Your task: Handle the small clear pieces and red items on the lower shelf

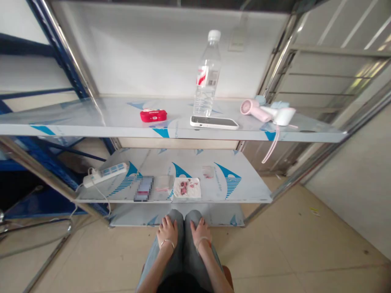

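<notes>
My left hand lies on my left knee, fingers stretched out over the jeans, a bracelet at the wrist. On the other knee rests my right hand, its fingers also spread and holding nothing. Just ahead, on the middle shelf, is a white packet with red beads or pieces. Left of it lie a small clear bag and a phone-like item with a pixelated face. Another small clear bag is farther back to the right.
On the upper shelf stand a red case, a clear water bottle, a white-edged phone and pink and white handheld fans. A power strip with a cable lies at the middle shelf's left. Metal posts flank the shelves.
</notes>
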